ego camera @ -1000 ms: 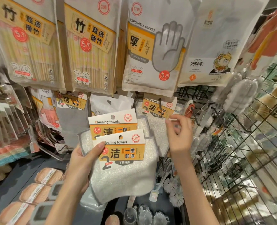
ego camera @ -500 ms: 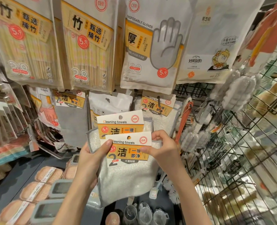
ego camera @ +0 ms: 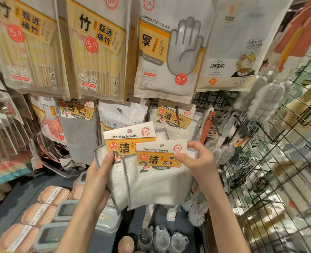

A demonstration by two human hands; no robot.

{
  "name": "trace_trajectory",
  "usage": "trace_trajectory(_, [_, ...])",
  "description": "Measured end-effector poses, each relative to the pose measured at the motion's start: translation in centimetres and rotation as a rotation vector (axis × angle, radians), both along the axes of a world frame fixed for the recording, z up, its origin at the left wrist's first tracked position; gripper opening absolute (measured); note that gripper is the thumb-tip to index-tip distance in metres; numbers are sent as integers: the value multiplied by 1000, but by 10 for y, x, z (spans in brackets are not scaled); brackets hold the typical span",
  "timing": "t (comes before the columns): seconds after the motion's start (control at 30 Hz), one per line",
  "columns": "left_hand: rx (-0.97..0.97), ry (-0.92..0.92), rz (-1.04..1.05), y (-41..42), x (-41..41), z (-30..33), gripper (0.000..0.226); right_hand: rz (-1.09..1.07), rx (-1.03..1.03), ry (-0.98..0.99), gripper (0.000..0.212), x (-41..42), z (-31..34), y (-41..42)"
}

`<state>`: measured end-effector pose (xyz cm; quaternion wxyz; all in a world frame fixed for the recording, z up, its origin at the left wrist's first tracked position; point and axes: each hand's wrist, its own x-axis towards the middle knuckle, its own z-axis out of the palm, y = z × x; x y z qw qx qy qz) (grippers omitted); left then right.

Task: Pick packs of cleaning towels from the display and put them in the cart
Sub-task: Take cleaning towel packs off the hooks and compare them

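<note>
Left hand (ego camera: 98,178) grips rear towel pack (ego camera: 114,172) (half hidden) — right hand (ego camera: 199,161) pinches front pack (ego camera: 158,181).

Front towel pack (ego camera: 156,181): I see white cloth, nubby and matt, grey stitched edging.
Header card (ego camera: 161,152): I read it as paper card, smooth, slight sheen.
Rear towel pack (ego camera: 112,172): same rough white cloth.
Disposable gloves bag (ego camera: 162,52): glossy plastic film.
Wire rack (ego camera: 271,161): dark metal, smooth coating.
Grey cloth (ego camera: 80,139): matt, fine weave.
</note>
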<state>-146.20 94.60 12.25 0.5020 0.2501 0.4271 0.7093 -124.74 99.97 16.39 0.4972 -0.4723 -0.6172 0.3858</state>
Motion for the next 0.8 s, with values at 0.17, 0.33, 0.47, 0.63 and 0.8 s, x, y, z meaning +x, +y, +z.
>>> trace_trajectory(0.17, [-2,31,44,0,-10,-7,21,-56,60,96,20,10,11,7])
trace_trajectory(0.33, [21,40,93,-5,-23,-11,25,-188,12,212,26,5,17,32])
trace_trajectory(0.47, [38,38,146,-10,-32,-13,22,-226,1,215,27,0,15,45])
trace_trajectory(0.63, [19,87,157,-11,-42,-15,20,-269,-42,237,26,1,3,55])
trace_trajectory(0.8, [20,93,159,-10,-47,-18,21,-275,-29,212,27,-2,1,64])
